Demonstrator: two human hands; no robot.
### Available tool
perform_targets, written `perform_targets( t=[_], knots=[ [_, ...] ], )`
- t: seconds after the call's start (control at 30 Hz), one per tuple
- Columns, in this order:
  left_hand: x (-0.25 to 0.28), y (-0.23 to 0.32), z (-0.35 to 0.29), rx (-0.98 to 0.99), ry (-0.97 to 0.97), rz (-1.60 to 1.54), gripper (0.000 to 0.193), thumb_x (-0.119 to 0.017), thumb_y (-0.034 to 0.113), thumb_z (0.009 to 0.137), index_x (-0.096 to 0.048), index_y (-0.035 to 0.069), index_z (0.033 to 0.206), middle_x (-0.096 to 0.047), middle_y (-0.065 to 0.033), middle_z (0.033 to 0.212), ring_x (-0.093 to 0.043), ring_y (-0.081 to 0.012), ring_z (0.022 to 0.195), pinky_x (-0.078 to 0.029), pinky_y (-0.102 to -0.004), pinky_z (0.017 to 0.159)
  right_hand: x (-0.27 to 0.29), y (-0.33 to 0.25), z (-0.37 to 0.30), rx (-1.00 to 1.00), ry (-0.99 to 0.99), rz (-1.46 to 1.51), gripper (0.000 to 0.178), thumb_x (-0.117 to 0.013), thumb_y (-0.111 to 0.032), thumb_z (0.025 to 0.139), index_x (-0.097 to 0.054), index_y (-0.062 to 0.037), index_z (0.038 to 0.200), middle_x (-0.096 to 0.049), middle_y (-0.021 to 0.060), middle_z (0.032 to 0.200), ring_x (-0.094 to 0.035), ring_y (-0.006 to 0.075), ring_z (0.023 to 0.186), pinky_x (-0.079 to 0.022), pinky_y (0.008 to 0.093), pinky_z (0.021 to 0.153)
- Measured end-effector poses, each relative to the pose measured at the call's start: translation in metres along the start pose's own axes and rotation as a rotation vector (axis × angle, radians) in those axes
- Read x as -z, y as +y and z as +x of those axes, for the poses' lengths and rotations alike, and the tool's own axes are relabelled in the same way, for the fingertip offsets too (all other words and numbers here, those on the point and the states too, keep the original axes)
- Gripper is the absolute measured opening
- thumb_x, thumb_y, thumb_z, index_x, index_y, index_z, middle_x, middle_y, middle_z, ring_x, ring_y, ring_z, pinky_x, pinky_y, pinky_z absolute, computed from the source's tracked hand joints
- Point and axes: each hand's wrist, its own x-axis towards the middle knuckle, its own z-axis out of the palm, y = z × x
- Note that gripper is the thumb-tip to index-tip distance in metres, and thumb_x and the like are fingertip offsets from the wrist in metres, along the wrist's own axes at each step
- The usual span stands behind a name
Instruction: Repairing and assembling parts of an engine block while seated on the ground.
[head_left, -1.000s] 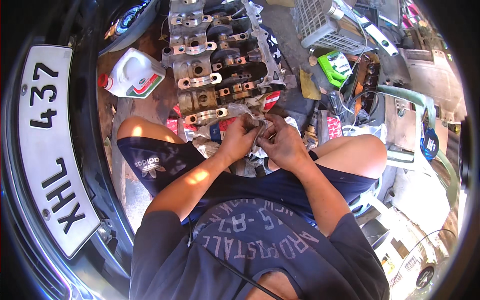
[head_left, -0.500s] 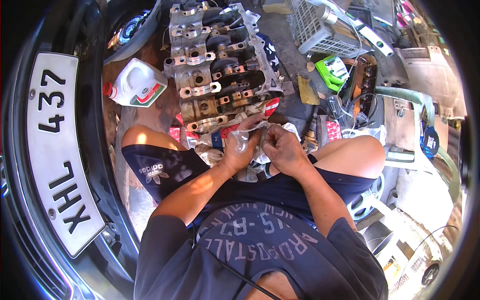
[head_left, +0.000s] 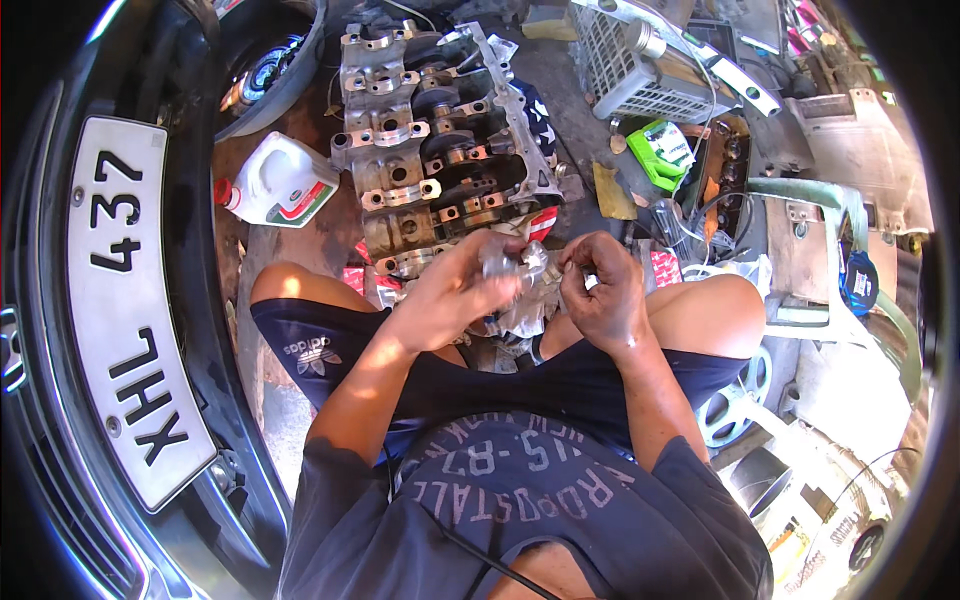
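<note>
while the left hand (head_left: 462, 287) grips a crumpled clear plastic wrapper (head_left: 535, 263) near the silver-grey metal engine block (head_left: 405, 176), the right hand (head_left: 608, 290) curls beside that wrapper, whether holding anything i cannot tell.

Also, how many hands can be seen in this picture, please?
2: the left hand at the near end of the engine block, the right hand farther right; none seems hidden.

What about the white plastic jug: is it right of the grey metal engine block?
No, the jug is left of the engine block.
</note>
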Motion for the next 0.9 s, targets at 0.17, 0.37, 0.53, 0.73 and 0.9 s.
perform_targets(
  t=[0.17,0.37,0.53,0.73,0.9],
  knots=[
    [0.009,0.003,0.007,-0.077,-0.039,0.135,0.076,-0.043,0.062,0.09,-0.044,-0.003,0.13,-0.055,-0.0131,0.124,-0.062,-0.0194,0.098,-0.054,-0.0253,0.062,-0.001,-0.009,0.005,0.176,0.035,-0.111,0.023,-0.057,0.01,0.07,-0.057,-0.0022,0.09,-0.062,0.0139,0.086,-0.063,0.0352,0.079,-0.052,0.0387,0.069],
    [0.021,0.008,0.013,0.311,-0.079,-0.361,0.076,-0.04,0.063,0.092,-0.044,-0.002,0.132,-0.06,-0.0145,0.106,-0.067,-0.0194,0.077,-0.047,-0.0266,0.039,-0.003,-0.01,0.006,0.322,0.043,-0.172,0.025,-0.061,0.011,0.073,-0.059,-0.0019,0.094,-0.063,0.0153,0.084,-0.065,0.0332,0.08,-0.052,0.0374,0.069],
    [-0.003,-0.02,0.013,0.246,0.059,0.038,0.034,-0.06,0.017,0.091,-0.057,-0.003,0.118,-0.062,-0.004,0.091,-0.057,-0.0095,0.075,-0.046,-0.023,0.064,-0.012,-0.004,0.001,0.327,0.047,-0.163,0.02,-0.066,0.001,0.074,-0.061,-0.0031,0.093,-0.063,0.0142,0.088,-0.063,0.0335,0.081,-0.052,0.0389,0.069],
    [-0.013,-0.033,0.012,0.278,0.138,0.051,0.033,-0.052,0.013,0.091,-0.054,-0.005,0.118,-0.062,-0.0063,0.093,-0.056,-0.0109,0.078,-0.046,-0.0274,0.069,-0.018,-0.004,-0.002,0.058,-0.038,-0.142,0.018,-0.068,-0.001,0.075,-0.063,-0.0032,0.092,-0.06,0.0147,0.086,-0.061,0.0351,0.08,-0.051,0.0392,0.069],
    [-0.041,-0.028,0.013,0.129,0.24,0.544,0.035,-0.048,0.016,0.091,-0.047,-0.007,0.118,-0.059,-0.0285,0.1,-0.059,-0.0379,0.095,-0.044,-0.042,0.084,-0.019,0.002,0.002,-0.019,0.112,-0.085,0.008,-0.065,-0.003,0.082,-0.062,-0.0023,0.09,-0.062,0.011,0.079,-0.061,0.0224,0.072,-0.049,0.0321,0.065]
  ],
)
